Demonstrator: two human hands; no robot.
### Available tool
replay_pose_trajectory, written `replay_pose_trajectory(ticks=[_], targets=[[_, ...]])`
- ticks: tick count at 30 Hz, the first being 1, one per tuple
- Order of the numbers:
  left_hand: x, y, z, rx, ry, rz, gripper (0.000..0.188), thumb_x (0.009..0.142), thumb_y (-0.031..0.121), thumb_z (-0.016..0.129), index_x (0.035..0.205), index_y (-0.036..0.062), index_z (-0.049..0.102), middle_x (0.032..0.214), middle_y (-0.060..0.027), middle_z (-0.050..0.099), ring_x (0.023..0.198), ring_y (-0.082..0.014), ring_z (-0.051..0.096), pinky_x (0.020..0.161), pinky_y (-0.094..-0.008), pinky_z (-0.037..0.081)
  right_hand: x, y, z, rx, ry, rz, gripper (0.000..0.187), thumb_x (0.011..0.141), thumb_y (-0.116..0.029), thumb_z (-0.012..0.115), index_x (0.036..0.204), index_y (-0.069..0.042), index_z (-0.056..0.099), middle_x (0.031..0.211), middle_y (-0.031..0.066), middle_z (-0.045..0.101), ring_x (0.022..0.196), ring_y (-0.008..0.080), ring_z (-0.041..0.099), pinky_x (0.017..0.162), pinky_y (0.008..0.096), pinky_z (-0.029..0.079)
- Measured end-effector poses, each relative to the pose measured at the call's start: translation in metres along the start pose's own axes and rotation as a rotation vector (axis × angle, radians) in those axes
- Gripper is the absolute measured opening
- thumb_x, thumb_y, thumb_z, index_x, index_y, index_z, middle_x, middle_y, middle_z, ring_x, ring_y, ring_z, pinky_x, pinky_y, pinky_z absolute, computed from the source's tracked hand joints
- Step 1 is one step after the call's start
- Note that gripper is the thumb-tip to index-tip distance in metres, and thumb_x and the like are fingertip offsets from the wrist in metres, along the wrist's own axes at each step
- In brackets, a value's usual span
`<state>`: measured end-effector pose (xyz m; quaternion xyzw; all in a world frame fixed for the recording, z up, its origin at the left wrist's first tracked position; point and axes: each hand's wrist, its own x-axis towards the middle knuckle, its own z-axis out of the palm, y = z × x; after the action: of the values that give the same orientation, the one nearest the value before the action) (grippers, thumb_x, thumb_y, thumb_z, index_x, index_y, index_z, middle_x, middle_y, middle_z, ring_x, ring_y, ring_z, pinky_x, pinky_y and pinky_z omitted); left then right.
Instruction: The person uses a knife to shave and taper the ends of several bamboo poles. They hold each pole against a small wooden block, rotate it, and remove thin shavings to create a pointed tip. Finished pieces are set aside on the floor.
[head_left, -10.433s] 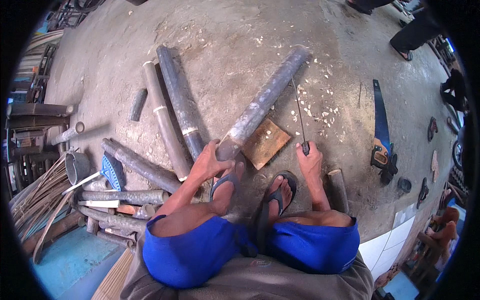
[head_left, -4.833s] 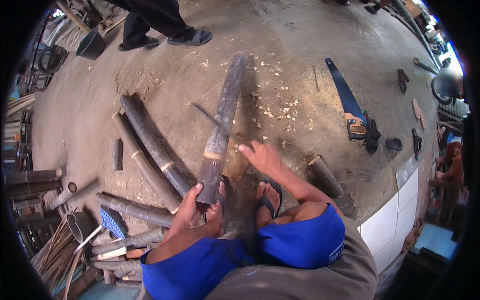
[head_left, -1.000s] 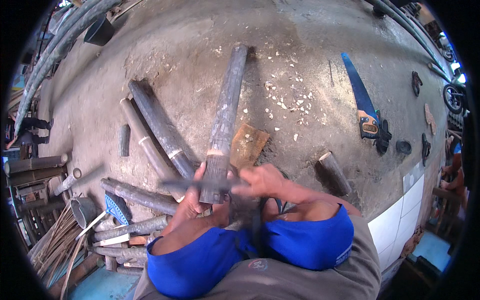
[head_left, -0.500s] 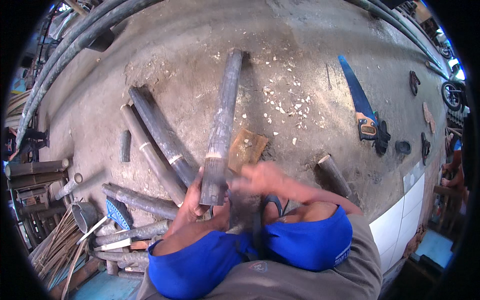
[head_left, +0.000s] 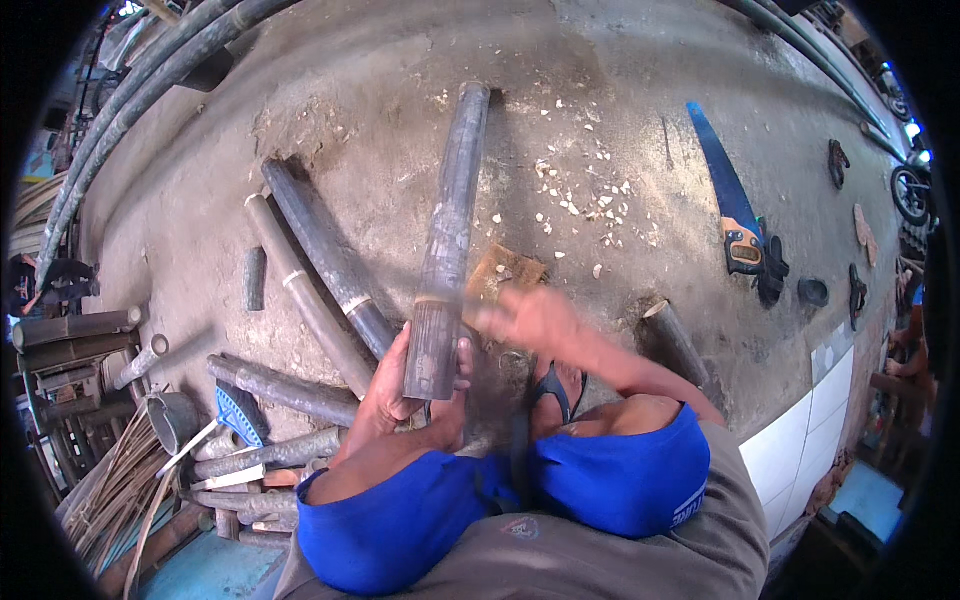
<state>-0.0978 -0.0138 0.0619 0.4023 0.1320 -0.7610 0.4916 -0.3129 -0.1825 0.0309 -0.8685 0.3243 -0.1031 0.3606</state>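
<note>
A long dark bamboo pole (head_left: 452, 200) points away from me, its near end raised toward my knees. My left hand (head_left: 388, 385) is closed around the underside of that near end, with fingertips showing on the right side of the pole. My right hand (head_left: 535, 320) is just right of the pole's pale node ring, smeared by motion. Whether it holds anything I cannot make out. Beyond it, a tan wooden block (head_left: 515, 268) lies on the floor beside the pole.
Two bamboo lengths (head_left: 325, 255) lie left, a short piece (head_left: 254, 280) beside them. A blue handsaw (head_left: 728, 190) lies right, near sandals (head_left: 855, 295). Pale chips (head_left: 590, 200) are scattered ahead. A bamboo stub (head_left: 675, 345) lies by my right knee; a bamboo pile (head_left: 285, 400) is lower left.
My right hand has moved forward along the pole's right side. My left fingers now show more clearly around the pole. The whole view has shifted slightly.
</note>
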Motion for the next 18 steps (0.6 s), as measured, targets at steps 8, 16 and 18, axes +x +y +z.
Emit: replay_pose_trajectory(ticks=[8, 16, 18], targets=[[-0.002, -0.001, -0.014, -0.009, 0.031, -0.022, 0.077, 0.100, 0.070, 0.043, 0.139, 0.0044, 0.052, 0.111, -0.0173, 0.071, 0.087, -0.0311, 0.073, 0.068, -0.0423, 0.064, 0.006, -0.004, 0.004, 0.017, -0.151, 0.118, 0.067, 0.091, -0.071, 0.058, 0.096, -0.005, 0.071, 0.074, 0.0223, 0.069, 0.077, 0.0431, 0.072, 0.068, 0.0527, 0.058], [0.000, -0.001, -0.017, -0.104, -0.040, -0.037, 0.077, 0.101, 0.070, 0.040, 0.138, 0.0040, 0.055, 0.116, -0.0197, 0.070, 0.090, -0.0319, 0.073, 0.077, -0.0462, 0.063, 0.002, -0.010, -0.006, 0.044, -0.134, 0.106, 0.064, 0.093, -0.072, 0.055, 0.099, -0.009, 0.070, 0.073, 0.0219, 0.069, 0.074, 0.0418, 0.072, 0.067, 0.0537, 0.057], [-0.001, -0.004, -0.002, -0.178, 0.174, -0.031, 0.077, 0.102, 0.070, 0.039, 0.136, 0.0031, 0.055, 0.111, -0.0214, 0.070, 0.088, -0.0325, 0.073, 0.076, -0.0457, 0.063, -0.028, -0.037, 0.006, 0.049, -0.169, -0.287, 0.067, 0.093, -0.072, 0.053, 0.096, -0.007, 0.069, 0.073, 0.0221, 0.069, 0.073, 0.0417, 0.071, 0.065, 0.0537, 0.057]])
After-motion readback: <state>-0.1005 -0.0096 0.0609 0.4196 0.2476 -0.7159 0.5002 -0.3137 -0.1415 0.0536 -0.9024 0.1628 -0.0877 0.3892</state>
